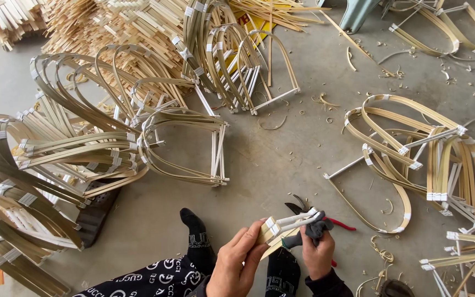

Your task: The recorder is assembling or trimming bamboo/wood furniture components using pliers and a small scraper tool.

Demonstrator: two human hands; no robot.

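**Two hands on a taped bundle of bamboo strips**

The person sits on a grey concrete floor, legs stretched forward in patterned trousers and black socks. The left hand grips the near end of a small bundle of pale bamboo strips, its fingers curled together around the bundle and thumb pressed on top. The right hand holds the same bundle from the other side, its grip clamped on the strips where white tape wraps them; a dark grey cloth or glove appears to be bunched between that hand and the strips, though the view is too crowded to be sure which. The bundle sits low in the centre of the view, above the person's feet and off the floor.

Just behind the hands, red-handled cutters lie on the floor, partly hidden by the right hand.

To the left stands a large stack of bent bamboo hoops bound with white tape. More arched frames lean together further back, in front of heaps of straight cut strips. On the right, looser hoops lie spread flat, with curled shavings scattered near them
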